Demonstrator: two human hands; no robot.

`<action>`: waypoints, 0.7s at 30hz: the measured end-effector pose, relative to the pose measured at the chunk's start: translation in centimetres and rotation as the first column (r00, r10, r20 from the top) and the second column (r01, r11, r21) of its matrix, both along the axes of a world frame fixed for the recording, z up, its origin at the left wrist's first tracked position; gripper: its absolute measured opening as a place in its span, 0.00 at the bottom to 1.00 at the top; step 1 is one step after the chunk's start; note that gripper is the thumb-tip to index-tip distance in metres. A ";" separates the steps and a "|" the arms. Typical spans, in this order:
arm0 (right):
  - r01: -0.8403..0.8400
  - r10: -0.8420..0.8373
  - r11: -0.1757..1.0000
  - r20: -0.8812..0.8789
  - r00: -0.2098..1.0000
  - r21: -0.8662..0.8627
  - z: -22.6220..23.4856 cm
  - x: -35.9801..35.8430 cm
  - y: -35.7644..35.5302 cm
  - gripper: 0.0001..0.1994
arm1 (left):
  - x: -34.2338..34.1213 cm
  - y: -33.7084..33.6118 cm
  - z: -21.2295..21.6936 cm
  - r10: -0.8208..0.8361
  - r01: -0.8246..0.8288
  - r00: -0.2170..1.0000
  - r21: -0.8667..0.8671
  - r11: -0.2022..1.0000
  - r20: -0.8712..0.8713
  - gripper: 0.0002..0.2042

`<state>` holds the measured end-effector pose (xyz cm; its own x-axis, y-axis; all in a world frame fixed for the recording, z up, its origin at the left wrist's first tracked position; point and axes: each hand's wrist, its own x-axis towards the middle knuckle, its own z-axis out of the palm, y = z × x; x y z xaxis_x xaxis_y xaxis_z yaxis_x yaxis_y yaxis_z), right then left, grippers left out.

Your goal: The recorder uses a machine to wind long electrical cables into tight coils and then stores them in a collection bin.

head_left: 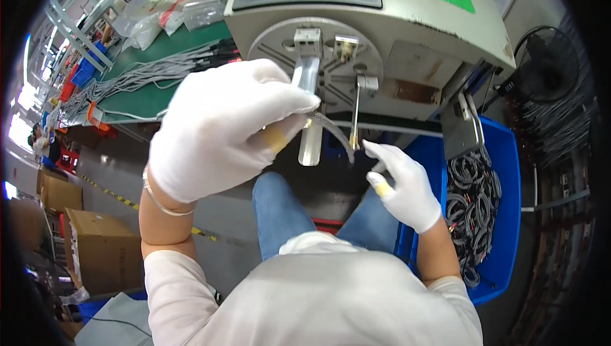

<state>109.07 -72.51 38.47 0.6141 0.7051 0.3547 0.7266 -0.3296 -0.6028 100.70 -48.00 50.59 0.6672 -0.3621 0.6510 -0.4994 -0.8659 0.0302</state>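
Cable [335, 132], grey, braided, curved: your white-gloved left hand [216, 130] pinches it before the flat silver metal bar [310, 145]; your white-gloved right hand [407, 190], grip narrowly parted, sits near the slim metal rod [356, 112].

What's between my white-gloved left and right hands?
In the head view, a shiny silver metal bar, a curved grey braided cable coming from the left hand, and a thin brass-tipped metal rod.

Your gloved left hand [216, 130] pinching a grey cable [334, 131] before the round plate [332, 74], your right hand [407, 190], fingers parted, below the plate, blue bin [508, 219] at the plate's lower right
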 end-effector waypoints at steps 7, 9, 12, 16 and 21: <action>0.062 -0.035 0.965 -0.110 0.993 0.255 2.7 3.0 1.0 0.14 | 3.3 1.5 -1.7 0.127 -0.091 0.990 -0.430 0.898 0.056 0.12; 0.057 -0.015 0.931 -0.121 0.993 0.360 3.6 3.4 2.4 0.13 | 2.9 2.0 -0.8 0.003 -0.003 1.000 -0.378 0.926 -0.001 0.11; -0.002 0.063 0.915 -0.138 0.988 0.403 4.1 3.1 2.9 0.12 | 2.0 3.1 0.7 -0.213 0.169 0.968 -0.286 0.943 -0.133 0.10; -0.095 0.198 0.889 -0.189 0.962 0.449 3.7 2.0 2.8 0.12 | 1.4 3.6 2.2 -0.127 0.067 0.968 -0.266 0.962 -0.215 0.08; -0.005 0.219 0.813 -0.298 0.929 0.582 3.3 2.2 3.2 0.09 | 2.7 4.6 3.1 -0.136 0.115 0.929 -0.083 0.990 -0.345 0.07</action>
